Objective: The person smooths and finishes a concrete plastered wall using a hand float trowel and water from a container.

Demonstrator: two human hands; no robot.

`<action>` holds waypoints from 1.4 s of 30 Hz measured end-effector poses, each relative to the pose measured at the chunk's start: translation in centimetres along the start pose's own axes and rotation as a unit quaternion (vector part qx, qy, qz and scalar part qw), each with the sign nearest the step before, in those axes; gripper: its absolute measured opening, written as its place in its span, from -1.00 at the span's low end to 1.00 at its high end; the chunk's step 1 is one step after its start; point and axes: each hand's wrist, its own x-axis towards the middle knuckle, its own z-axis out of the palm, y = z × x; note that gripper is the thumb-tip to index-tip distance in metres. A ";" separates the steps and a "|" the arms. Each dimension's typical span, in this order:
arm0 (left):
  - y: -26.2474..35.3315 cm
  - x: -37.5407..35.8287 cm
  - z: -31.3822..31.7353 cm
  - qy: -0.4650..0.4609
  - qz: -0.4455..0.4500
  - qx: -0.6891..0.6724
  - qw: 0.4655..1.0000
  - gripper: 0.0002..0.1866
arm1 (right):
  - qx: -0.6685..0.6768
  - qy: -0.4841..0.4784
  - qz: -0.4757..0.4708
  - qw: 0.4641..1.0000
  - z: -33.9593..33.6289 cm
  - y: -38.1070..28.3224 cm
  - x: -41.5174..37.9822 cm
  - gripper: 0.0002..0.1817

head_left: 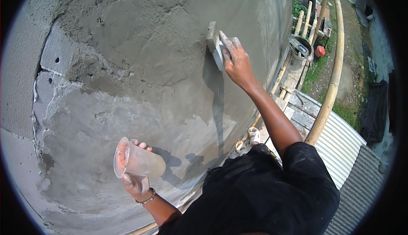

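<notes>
My left hand (pixel 135 185) is wrapped round a clear plastic cup (pixel 144 162), tilted on its side, with cloudy greyish content toward its base. Its mouth faces left, close to the wall. Higher up and to the right, my right hand (pixel 238 65) grips a plastering float (pixel 211 39), its flat board edge-on against the wet grey plaster wall (pixel 170 52). The plaster is rough and dark in the upper middle, smoother and paler lower down. The float and my right arm cast a long shadow on it.
Bare grey blocks with a crack line (pixel 40 69) show at the left. On the right, bamboo poles (pixel 335 60) run beside a bucket (pixel 300 47) with tools in it. Below lie a corrugated roof (pixel 335 133) and grassy ground. My sandalled feet (pixel 254 135) stand at the wall's base.
</notes>
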 end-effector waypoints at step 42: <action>-10.5 6.6 12.5 -0.121 -0.075 0.024 0.989 0.10 | 0.440 0.117 0.429 0.781 -12.4 20.8 -13.4 -0.60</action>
